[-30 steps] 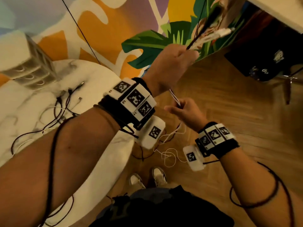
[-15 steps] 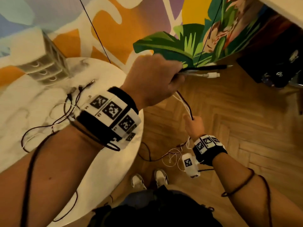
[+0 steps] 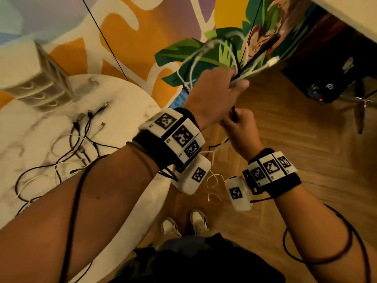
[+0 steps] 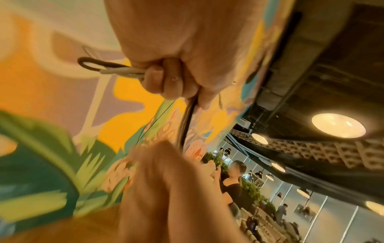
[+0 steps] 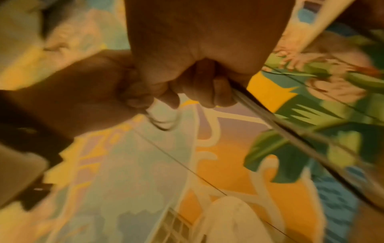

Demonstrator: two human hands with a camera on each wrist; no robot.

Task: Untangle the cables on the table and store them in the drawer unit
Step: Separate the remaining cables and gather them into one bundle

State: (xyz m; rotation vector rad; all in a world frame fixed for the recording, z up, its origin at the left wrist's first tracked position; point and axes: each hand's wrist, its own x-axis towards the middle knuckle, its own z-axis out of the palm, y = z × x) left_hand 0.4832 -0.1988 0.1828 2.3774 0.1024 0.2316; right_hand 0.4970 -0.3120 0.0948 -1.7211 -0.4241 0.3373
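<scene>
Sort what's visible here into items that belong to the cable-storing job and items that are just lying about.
Part of the job:
- cable bundle, gripped by the left hand
- right hand, pinching the black strand below
- tangled cables on the round table
- drawer unit at the table's back

Just lying about:
- dark bag on the wooden floor
- painted mural

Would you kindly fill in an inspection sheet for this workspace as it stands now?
Surface: round white marble table, cables on it.
Job's things: tangle of black and white cables on the table; drawer unit at its far edge, blurred.
Clutter: nothing seen.
Grippers: left hand grips a looped bundle raised off the table; right hand holds strands below it.
Cables: thin white cable dangles over the floor.
Surroundings: painted mural, wooden floor, shoes.
</scene>
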